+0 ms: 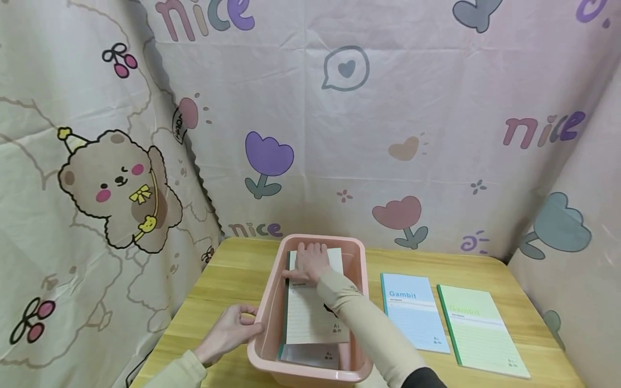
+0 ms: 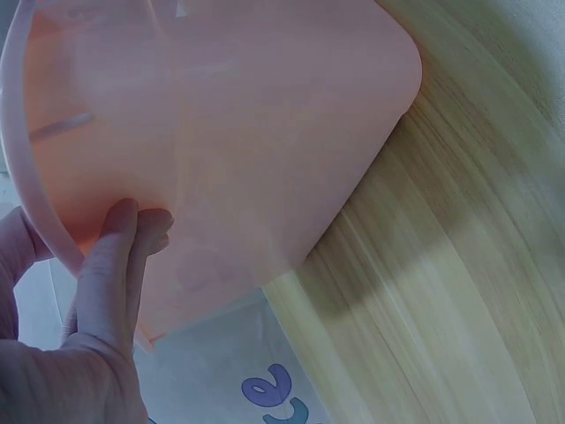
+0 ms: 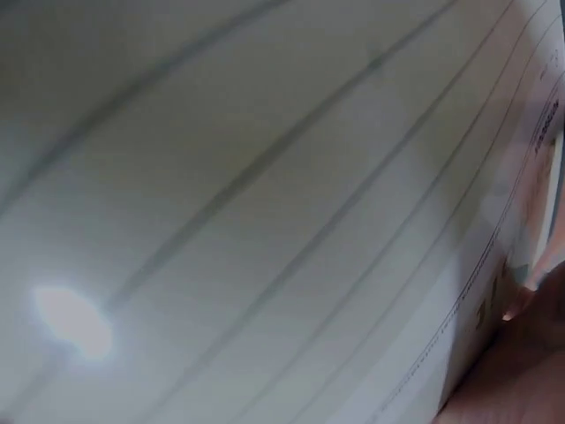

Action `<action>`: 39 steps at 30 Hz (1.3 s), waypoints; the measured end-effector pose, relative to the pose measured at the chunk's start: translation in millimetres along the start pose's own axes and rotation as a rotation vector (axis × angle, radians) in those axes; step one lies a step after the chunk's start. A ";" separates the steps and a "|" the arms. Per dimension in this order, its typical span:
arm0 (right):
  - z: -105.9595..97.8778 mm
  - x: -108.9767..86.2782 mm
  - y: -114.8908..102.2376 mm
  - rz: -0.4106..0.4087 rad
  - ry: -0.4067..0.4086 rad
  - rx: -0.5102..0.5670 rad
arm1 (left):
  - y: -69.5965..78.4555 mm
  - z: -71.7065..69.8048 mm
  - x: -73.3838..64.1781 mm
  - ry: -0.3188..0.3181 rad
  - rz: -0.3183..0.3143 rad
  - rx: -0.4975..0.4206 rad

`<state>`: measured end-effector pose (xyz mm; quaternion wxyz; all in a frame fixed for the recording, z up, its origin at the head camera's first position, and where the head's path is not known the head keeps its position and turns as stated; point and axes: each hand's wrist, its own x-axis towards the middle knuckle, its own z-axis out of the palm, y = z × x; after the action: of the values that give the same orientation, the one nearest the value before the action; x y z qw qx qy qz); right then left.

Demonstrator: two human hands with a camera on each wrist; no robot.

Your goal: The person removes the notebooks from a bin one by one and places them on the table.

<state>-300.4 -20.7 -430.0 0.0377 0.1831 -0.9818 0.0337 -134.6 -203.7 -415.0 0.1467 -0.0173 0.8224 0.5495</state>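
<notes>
Four notebooks show: two inside the single pink bin [image 1: 264,345] and two on the wooden table [image 1: 208,285], a blue notebook [image 1: 417,318] and a green notebook [image 1: 480,334], lying near each other to the bin's right. Printed cloth [image 1: 339,118] hangs behind. The right forearm's beige sleeve [image 1: 368,318] crosses the bin's right rim and hides part of the cream notebook [image 1: 310,318], which lies in the bin over a greyish notebook [image 1: 310,354]. The cream cover is ruled with lines, has a dark green spine and small print. The left hand [image 1: 233,328] pinches the bin's left rim between thumb and fingers. The right hand [image 1: 312,264] rests on the cream notebook's upper part, thumb at the spine; whether it grips cannot be told.
</notes>
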 end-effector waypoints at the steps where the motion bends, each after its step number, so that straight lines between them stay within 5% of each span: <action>1: -4.7 -0.6 -0.4 0.002 -0.011 -0.002 | -0.2 0.0 0.1 0.004 -0.004 0.002; 23: -106.0 -3.8 13.9 -0.010 0.003 0.043 | -2.5 -0.5 0.6 0.023 -0.005 0.020; 31: -131.0 -16.0 44.5 -0.045 0.037 0.072 | -2.9 -0.6 0.5 0.002 0.017 0.005; 39: -139.7 -37.7 97.3 -0.018 0.084 0.078 | -0.3 0.7 2.0 0.007 -0.005 0.017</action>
<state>-291.9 94.5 -299.4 0.0721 0.1915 -0.9756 0.0794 -136.3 -203.0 -416.0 0.1453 -0.0198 0.8274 0.5422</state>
